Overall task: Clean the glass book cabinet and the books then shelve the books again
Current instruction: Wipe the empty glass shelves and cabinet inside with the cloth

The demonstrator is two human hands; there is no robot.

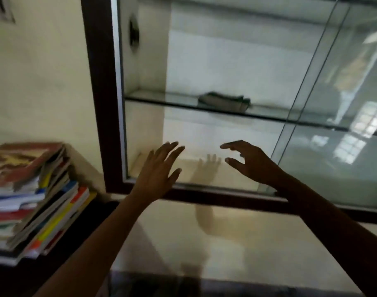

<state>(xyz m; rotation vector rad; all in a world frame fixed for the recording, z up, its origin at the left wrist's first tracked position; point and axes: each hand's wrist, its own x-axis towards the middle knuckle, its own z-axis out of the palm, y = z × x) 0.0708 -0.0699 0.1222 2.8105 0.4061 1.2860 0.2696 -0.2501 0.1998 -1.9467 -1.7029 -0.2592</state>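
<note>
Head view. We show the glass book cabinet (101, 103), dark-framed, w/ one glass shelf (162, 99) running across it; a sliding glass pane (344, 151) stands over its right part and reflects windows. A folded dark cloth (224, 100) lies on the shelf, approx. at mid-length, near its front edge. Both compartments in view hold no books. The books (33, 200) lie in an uneven stack outside the cabinet, on a dark surface (13, 281) against the wall, just left of the cabinet's bottom-left corner. We see the left hand (159, 168) raised before the lower compartment, near that corner, fingers straight and spread, holding nothing. The right hand (252, 161) hangs beside it, apart from it, just left of the pane's edge, fingers loosely curved, thumb held off from them, also holding nothing. We cannot tell whether either hand touches the cabinet.
</note>
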